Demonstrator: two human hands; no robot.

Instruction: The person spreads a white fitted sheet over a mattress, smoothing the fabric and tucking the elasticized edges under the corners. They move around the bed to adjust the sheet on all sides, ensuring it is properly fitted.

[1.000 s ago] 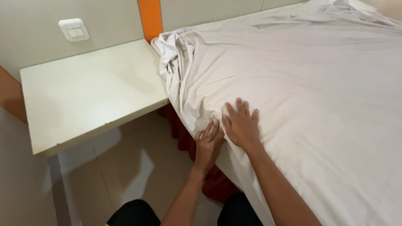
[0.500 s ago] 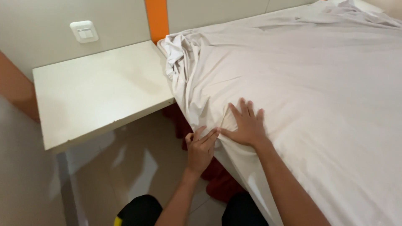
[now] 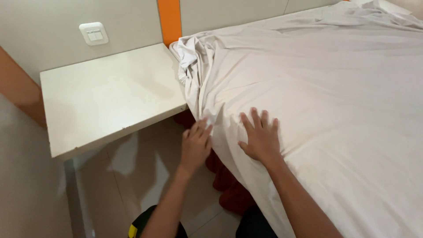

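Observation:
A white bed sheet (image 3: 326, 88) covers the bed and hangs over its near left side. My right hand (image 3: 260, 136) lies flat on the sheet near the bed's edge, fingers spread. My left hand (image 3: 196, 143) is at the hanging edge of the sheet beside the bed, fingers touching the fabric; I cannot tell if it grips it. The sheet is bunched in folds (image 3: 194, 57) at the bed's head corner. Dark red fabric (image 3: 229, 189) shows under the sheet's edge.
A white bedside shelf (image 3: 105, 97) juts from the wall left of the bed. A white wall switch (image 3: 93, 33) sits above it, next to an orange wall strip (image 3: 169, 20). Pale tiled floor (image 3: 132, 185) lies below the shelf.
Both hands have slid along the bed's edge toward the head corner; the left hand rose from lower on the hanging sheet to beside the shelf corner.

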